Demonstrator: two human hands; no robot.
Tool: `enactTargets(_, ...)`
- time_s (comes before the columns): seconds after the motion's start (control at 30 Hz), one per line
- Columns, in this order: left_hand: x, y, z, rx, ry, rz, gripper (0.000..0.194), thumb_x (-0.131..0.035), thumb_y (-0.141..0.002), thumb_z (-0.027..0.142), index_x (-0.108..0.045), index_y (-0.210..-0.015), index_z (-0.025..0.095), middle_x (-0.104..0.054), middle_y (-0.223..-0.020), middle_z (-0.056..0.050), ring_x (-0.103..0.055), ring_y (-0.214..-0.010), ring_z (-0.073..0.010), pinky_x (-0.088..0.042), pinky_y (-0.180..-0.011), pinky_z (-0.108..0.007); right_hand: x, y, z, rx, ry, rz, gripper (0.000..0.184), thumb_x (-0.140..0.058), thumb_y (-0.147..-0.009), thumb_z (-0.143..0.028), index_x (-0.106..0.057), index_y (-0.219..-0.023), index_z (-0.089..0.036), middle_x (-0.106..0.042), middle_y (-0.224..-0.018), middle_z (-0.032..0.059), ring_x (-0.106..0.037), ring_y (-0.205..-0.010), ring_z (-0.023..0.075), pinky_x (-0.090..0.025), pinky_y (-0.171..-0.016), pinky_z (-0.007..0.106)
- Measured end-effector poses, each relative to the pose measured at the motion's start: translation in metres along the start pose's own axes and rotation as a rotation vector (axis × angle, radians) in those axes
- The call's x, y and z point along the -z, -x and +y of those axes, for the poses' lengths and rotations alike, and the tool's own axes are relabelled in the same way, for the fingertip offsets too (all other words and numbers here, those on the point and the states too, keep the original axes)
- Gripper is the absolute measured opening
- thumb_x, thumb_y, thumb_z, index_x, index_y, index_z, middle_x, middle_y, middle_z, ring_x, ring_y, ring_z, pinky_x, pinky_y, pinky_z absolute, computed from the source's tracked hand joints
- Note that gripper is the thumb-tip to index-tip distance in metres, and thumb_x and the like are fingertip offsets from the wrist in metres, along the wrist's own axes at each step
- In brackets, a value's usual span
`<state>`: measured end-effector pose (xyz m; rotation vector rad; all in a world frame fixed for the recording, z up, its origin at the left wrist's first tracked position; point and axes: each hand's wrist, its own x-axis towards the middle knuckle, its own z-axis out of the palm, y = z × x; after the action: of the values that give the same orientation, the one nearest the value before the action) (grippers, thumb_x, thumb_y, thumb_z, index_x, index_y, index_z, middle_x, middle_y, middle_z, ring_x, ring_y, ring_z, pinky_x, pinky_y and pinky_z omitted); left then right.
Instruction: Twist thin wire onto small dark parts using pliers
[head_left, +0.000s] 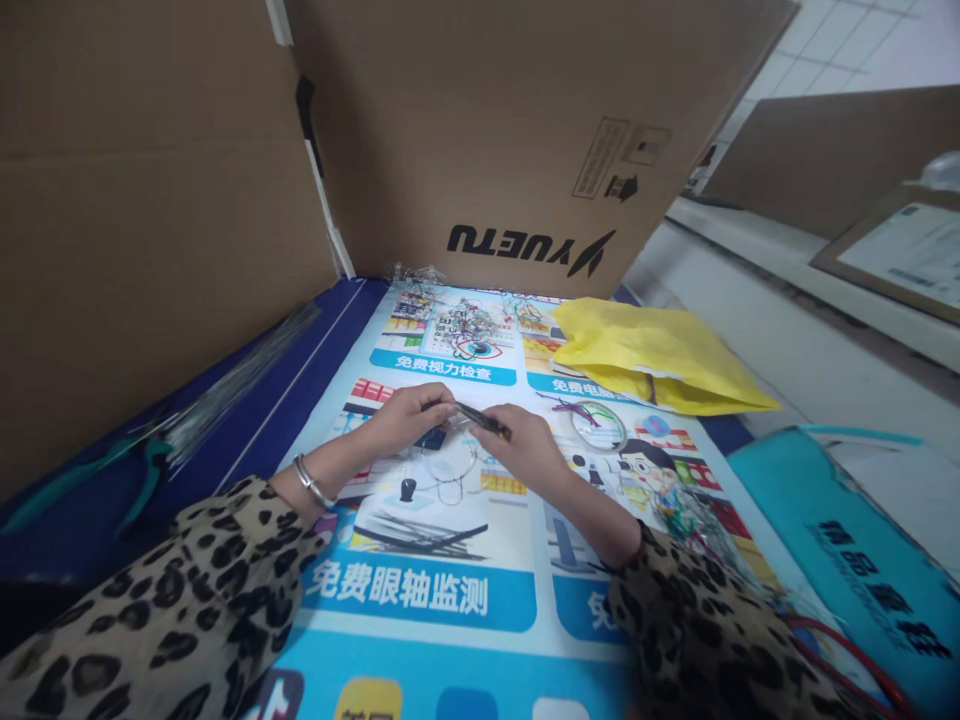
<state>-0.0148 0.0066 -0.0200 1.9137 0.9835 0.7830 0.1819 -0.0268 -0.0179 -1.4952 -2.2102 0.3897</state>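
My right hand [525,445] is closed around a slim dark tool that looks like tweezers [480,416], its tip pointing left toward my other hand. Thumb and fingers of my left hand [409,415] pinch together at that tip, on what seems to be thin wire. Loops of thin wire [450,480] hang or lie just below both hands; the exact join is hidden by the fingers. Short dark strips [420,533] lie on the printed sheet [525,640] nearer to me.
A tangle of wire pieces [472,325] lies at the back, before a cardboard box [480,130]. Left are a bundle of straight wires [232,385] and teal-handled pliers [146,480]. To the right are a wire coil [600,428], yellow bag [652,350] and teal bag [847,540].
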Motion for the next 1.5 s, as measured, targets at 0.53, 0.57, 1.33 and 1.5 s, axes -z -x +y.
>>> enactTargets(0.53, -0.004, 0.001, 0.000, -0.207, -0.289, 0.089, 0.016, -0.046, -0.083, 0.026, -0.056, -0.075, 0.017, -0.057, -0.072, 0.002, -0.051, -0.068, -0.0091, -0.038, -0.064, -0.020, 0.018, 0.015, -0.008, 0.092, 0.702, -0.034, 0.033, -0.043, -0.084, -0.046, -0.063, -0.083, -0.019, -0.060, -0.079, 0.0075, -0.051, -0.078, 0.0205, -0.027, -0.067, 0.030)
enactTargets(0.57, -0.004, 0.002, 0.001, -0.223, -0.309, 0.094, 0.016, -0.046, -0.083, 0.026, -0.057, -0.075, 0.017, -0.058, -0.073, 0.001, -0.052, -0.069, -0.0092, -0.039, -0.064, -0.020, 0.018, 0.016, -0.009, 0.093, 0.708, -0.034, 0.032, -0.044, -0.084, -0.045, -0.062, -0.083, -0.019, -0.060, -0.079, 0.0075, -0.051, -0.079, 0.0207, -0.027, -0.067, 0.031)
enactTargets(1.33, -0.008, 0.005, 0.003, -0.285, -0.453, 0.096, 0.015, -0.045, -0.082, 0.023, -0.055, -0.072, 0.017, -0.056, -0.066, 0.002, -0.049, -0.062, -0.0093, -0.036, -0.059, -0.020, 0.009, 0.019, -0.011, 0.102, 0.698, -0.058, 0.025, -0.043, -0.085, -0.037, -0.059, -0.085, -0.018, -0.060, -0.081, 0.0087, -0.051, -0.079, 0.0196, -0.027, -0.067, 0.031)
enactTargets(1.5, -0.008, 0.005, 0.004, -0.268, -0.450, 0.101, 0.016, -0.045, -0.081, 0.022, -0.055, -0.069, 0.017, -0.055, -0.063, 0.002, -0.048, -0.060, -0.0091, -0.035, -0.057, -0.020, 0.008, 0.020, -0.010, 0.122, 0.736, -0.050, 0.022, -0.043, -0.086, -0.033, -0.057, -0.087, -0.016, -0.059, -0.081, 0.0104, -0.051, -0.077, 0.0210, -0.028, -0.065, 0.032)
